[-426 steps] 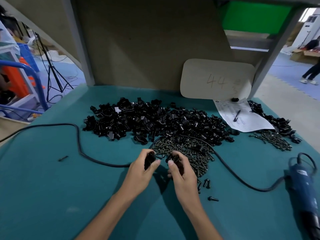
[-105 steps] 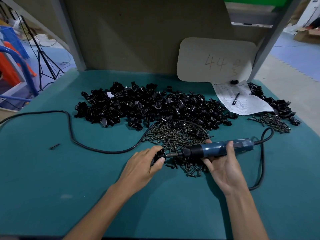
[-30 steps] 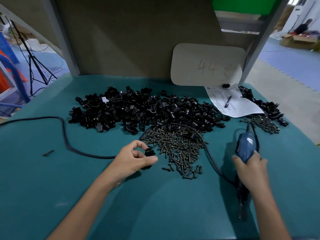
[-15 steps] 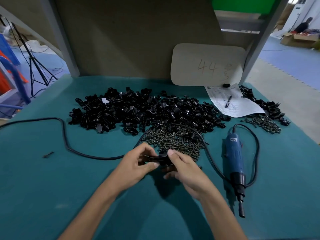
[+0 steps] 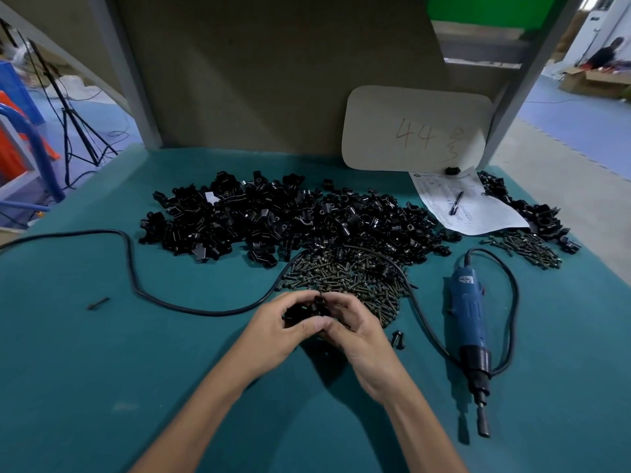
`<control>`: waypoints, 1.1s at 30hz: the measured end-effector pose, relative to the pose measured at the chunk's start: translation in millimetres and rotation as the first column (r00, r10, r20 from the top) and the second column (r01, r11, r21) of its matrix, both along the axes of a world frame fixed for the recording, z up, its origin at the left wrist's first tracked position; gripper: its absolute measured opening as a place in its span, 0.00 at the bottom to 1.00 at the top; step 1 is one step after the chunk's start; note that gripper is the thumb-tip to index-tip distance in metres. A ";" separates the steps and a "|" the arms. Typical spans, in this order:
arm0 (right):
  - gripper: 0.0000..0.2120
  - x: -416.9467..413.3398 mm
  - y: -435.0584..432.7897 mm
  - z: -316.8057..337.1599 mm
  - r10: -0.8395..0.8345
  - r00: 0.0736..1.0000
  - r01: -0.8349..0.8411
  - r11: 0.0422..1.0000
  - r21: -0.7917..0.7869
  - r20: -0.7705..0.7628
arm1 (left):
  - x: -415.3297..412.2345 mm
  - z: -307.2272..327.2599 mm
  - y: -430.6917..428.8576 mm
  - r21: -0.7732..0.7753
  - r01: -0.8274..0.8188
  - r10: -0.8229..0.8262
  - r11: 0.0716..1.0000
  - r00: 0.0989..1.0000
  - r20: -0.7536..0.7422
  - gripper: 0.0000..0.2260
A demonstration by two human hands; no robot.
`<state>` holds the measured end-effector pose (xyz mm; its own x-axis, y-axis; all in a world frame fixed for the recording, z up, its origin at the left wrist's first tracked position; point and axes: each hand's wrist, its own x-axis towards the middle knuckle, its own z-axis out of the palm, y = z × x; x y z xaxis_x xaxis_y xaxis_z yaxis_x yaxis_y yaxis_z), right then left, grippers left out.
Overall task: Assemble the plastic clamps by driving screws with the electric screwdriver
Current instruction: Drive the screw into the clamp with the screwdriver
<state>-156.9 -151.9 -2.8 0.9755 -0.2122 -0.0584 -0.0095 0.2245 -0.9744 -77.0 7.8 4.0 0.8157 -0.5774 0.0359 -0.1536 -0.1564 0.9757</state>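
1. A small black clamp (image 5: 312, 309) is held just above the desk (image 5: 102, 370), at the near edge of the screw pile (image 5: 351, 278), between the left hand (image 5: 281, 329) and the right hand (image 5: 356, 332).
2. The fingers of both hands are curled closely round the clamp, with the thumbs met beneath it. Whether a screw is also pinched there cannot be told, since the part is largely hidden and blurred.
3. The electric screwdriver (image 5: 466, 312) is seen lying on the desk to the right of the hands, its bit pointed toward the person and gripped by neither hand. Its cord (image 5: 143, 288) is looped past the screw pile.
4. Loose clamp parts are heaped in a large pile (image 5: 290, 216) behind the screws. A smaller heap (image 5: 532, 213) and more screws (image 5: 526, 245) are seen at the far right, beside a sheet of paper (image 5: 478, 213).
5. The clamp is judged to be light, rigid moulded plastic, smooth and rather slippery. It is best pinched by its flat outer faces, with the screw hole left uncovered.
6. The screws are judged small and easily dropped, so each is best taken by the shank near the head. The screwdriver is judged far heavier and is best grasped round its blue body.
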 end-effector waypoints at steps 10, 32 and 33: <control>0.15 -0.9 0.2 0.3 0.048 0.997 -0.050 0.998 -0.026 -0.053 | 0.1 -9.3 -2.7 0.009 -0.069 0.068 0.998 0.996 0.062 0.17; 0.02 -36.7 -62.6 23.9 -0.382 0.895 -0.088 0.352 -0.932 -0.229 | -4.9 -25.0 -4.1 0.259 -0.274 0.180 0.926 0.925 0.335 0.12; 0.03 -36.8 -62.7 23.6 -0.384 0.896 -0.077 0.358 -0.931 -0.222 | -5.9 -25.6 -5.2 0.285 -0.279 0.160 0.917 0.911 0.380 0.12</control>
<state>-193.6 -214.6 20.8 0.8649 -0.5007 -0.0360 -0.4518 -0.7450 -0.4907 -82.9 2.6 -21.5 0.8937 -0.4123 0.1770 -0.3917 -0.5247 0.7558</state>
